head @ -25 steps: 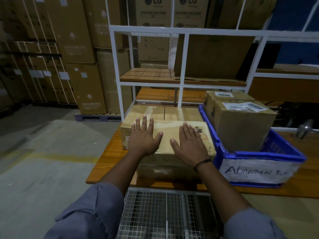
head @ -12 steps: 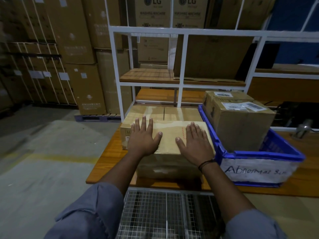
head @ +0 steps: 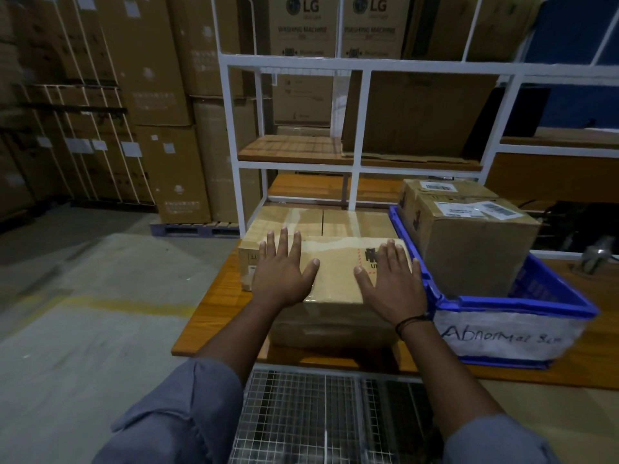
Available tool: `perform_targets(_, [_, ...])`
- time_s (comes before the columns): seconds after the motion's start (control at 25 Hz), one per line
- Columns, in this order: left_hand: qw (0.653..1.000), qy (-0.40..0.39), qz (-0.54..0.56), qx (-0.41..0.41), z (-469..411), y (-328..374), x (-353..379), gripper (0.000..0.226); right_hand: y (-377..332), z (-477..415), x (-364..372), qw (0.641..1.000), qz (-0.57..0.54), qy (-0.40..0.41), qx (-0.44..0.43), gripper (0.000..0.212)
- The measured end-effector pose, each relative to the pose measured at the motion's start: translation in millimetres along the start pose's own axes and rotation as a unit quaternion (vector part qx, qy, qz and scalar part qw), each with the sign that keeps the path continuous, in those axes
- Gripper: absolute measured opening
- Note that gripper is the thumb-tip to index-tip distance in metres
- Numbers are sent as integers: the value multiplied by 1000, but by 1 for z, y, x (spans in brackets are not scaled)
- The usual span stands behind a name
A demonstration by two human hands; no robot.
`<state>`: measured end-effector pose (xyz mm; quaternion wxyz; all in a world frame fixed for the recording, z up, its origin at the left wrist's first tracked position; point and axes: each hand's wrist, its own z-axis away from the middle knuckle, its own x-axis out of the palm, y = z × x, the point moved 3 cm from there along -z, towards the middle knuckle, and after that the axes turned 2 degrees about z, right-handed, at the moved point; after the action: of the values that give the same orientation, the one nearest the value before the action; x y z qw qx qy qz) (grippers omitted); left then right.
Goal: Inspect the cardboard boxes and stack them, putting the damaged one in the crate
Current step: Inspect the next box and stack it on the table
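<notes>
A taped cardboard box (head: 335,279) sits at the front of the wooden table (head: 214,316). My left hand (head: 283,274) lies flat on the left part of its top, fingers straight and spread. My right hand (head: 390,284) lies flat on the right part of the top, beside the blue crate's wall. A second, lower box (head: 321,222) lies behind the first one. In the blue crate (head: 502,304), labelled "Abnormal", stand two labelled cardboard boxes, a near one (head: 475,249) and a far one (head: 445,189).
A white metal shelf frame (head: 355,72) with wooden boards rises behind the table. Tall stacked cartons (head: 150,95) fill the wall at the left, on a pallet. A wire mesh cage (head: 321,420) stands below the table's near edge. Concrete floor (head: 83,313) lies to the left.
My right hand has slid to the right across the box top, towards the crate, uncovering the middle of the top. My left hand has stayed in place.
</notes>
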<state>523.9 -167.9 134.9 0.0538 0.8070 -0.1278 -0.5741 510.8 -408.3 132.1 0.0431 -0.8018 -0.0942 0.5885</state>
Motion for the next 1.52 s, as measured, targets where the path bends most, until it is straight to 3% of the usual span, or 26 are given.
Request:
perform_targets(0.08, [999,18,-7,-44,8,3,-2,83,0,4,-1,999,-22,0,26,85])
perform_targets(0.16, [990,26,-1,-139,18,8,-5,90,9,9,-5,993,-75,13,92,79])
perform_targets(0.28, [970,13,83,-228,30,0,1,103,24,20,-4,972,-180,11,149,74])
perform_targets(0.36, [970,21,112,-216,37,-11,3,109,34,30,-1,940,-284,0,191,74])
perform_targets(0.44, [970,21,135,-200,41,-13,1,110,50,34,7,867,-414,-12,277,75])
perform_targets(0.48, [969,27,150,-196,43,-14,0,109,55,36,6,848,-439,-25,296,79])
perform_targets(0.6, [958,97,208,-173,52,-15,-17,96,55,37,-2,867,-420,-19,267,86])
perform_targets(0.8, [914,160,355,-111,50,-18,-20,93,44,34,-20,870,-446,114,176,58])
perform_targets(0.92, [938,64,331,-75,54,-18,8,98,34,40,5,909,-378,81,156,72])
perform_targets(1.04, [979,-22,193,-65,55,-3,33,83,34,44,30,961,-217,24,169,81])
perform_targets(1.12, [993,-4,84,-81,57,4,44,71,28,45,38,980,-137,19,142,75])
perform_targets(1.24, [997,64,-12,-39,60,4,54,73,20,41,45,991,-33,47,119,73])
perform_targets(1.36, [996,76,-49,-3,54,2,58,76,15,38,45,995,48,32,84,77])
perform_targets(1.52, [997,57,-54,-17,50,0,64,77,-36,44,64,998,52,-19,-41,81])
